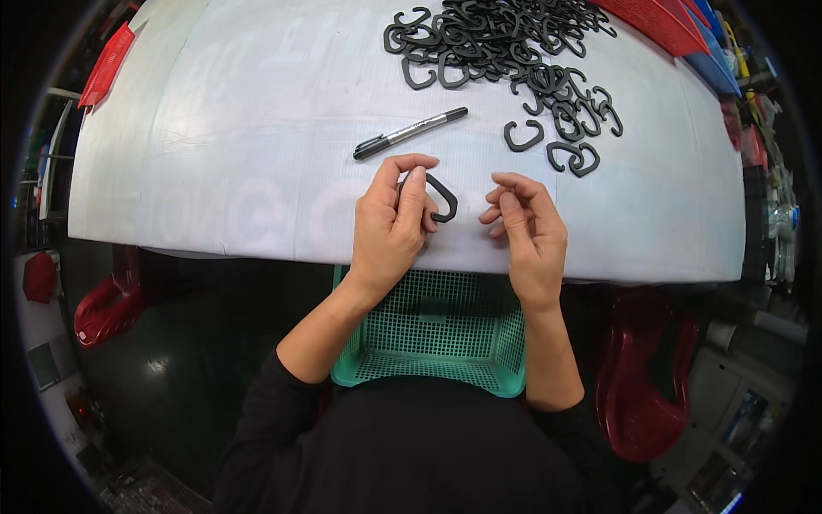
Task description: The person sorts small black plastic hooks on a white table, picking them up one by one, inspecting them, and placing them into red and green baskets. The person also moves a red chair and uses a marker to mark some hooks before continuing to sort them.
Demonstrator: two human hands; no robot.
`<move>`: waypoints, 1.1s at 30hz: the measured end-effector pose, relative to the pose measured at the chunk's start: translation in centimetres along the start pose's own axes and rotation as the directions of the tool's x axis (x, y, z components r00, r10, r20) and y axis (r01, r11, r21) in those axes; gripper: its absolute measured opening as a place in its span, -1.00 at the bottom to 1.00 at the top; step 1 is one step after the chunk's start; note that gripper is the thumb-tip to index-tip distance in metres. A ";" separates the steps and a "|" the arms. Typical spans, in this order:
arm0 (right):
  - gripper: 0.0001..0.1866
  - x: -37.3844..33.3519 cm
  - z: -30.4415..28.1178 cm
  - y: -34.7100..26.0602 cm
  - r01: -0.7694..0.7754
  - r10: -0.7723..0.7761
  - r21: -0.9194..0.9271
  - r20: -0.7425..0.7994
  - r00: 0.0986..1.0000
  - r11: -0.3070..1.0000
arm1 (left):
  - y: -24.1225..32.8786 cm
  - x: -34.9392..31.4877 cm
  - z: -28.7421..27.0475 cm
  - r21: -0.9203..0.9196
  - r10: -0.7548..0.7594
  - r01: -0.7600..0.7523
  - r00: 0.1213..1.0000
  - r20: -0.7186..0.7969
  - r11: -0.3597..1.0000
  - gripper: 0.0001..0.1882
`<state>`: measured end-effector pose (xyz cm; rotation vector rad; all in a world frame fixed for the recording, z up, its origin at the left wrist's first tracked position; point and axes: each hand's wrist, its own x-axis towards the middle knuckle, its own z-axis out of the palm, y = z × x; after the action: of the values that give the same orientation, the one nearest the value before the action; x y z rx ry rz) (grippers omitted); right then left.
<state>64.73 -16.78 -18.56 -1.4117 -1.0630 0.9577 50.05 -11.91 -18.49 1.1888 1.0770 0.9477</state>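
My left hand (390, 218) grips a black C-shaped hook (447, 199) between thumb and fingers, just above the near edge of the table. The hook looks like a carabiner body with a gap in its outline; my fingers hide its left side. To the right, apart from the hook, my right hand (533, 236) is raised with its fingers loosely bent and spaced, and nothing shows between them. A silver marker (411, 134) with black ends lies just beyond my left hand. Beyond my right hand lie a single loose hook (523, 135) and two overlapping ones (585, 160).
A large pile of black hooks (492, 38) covers the far middle of the white table (257, 171). Red and blue trays (659, 26) stand at the far right, a red one (107, 68) at the far left. Below the table edge is a green mesh basket (428, 361). Red chairs (638, 411) flank me.
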 end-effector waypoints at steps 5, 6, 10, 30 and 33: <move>-0.76 0.8 2.4 0.7 0.151 -0.163 -0.121 -0.095 0.982 0.981 | -0.7 -1.0 0.8 0.080 0.113 -0.108 0.992 -0.054 0.991 -0.79; -0.75 1.2 3.1 1.0 0.233 -0.257 -0.196 -0.107 0.960 0.952 | -0.9 -1.3 1.2 0.087 0.143 -0.138 0.988 -0.056 0.987 -0.80; -0.72 3.0 3.9 0.6 0.198 -0.274 -0.418 -0.130 0.953 0.887 | -0.7 -2.1 1.8 0.093 0.221 -0.219 0.975 -0.007 0.971 -0.84; -0.88 1.0 0.7 0.3 -0.165 0.162 0.061 0.047 0.986 0.984 | -1.0 -0.2 -1.5 -0.301 -0.152 0.254 0.934 0.324 0.919 -0.56; -0.80 1.3 0.0 0.5 -0.258 0.247 0.162 0.087 0.965 0.952 | -1.1 0.0 -1.2 -0.223 -0.163 0.241 0.934 0.318 0.945 -0.55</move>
<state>65.16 -15.51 -19.07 -1.4010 -0.8361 1.2590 48.96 -11.75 -19.64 0.9458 0.7900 0.6969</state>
